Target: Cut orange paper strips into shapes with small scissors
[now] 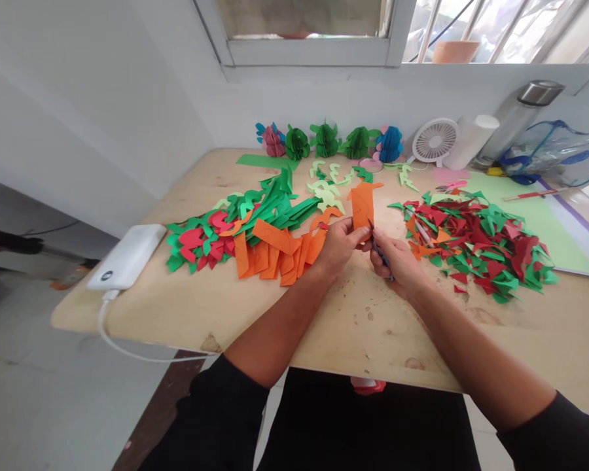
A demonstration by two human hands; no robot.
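Pinched in my left hand is an orange paper piece, held upright by its lower end. My right hand grips a small pair of scissors whose blades meet the paper's lower right edge. How far the blades are apart cannot be made out. Just left of my hands lie several orange paper strips, some with drawn curved lines. Beyond them is a heap of cut green paper pieces, with red paper shapes at its left.
To the right spreads a pile of red and green paper scraps. Honeycomb paper figures line the wall, beside a white fan and a bottle. A white power bank with a cable sits at the table's left edge.
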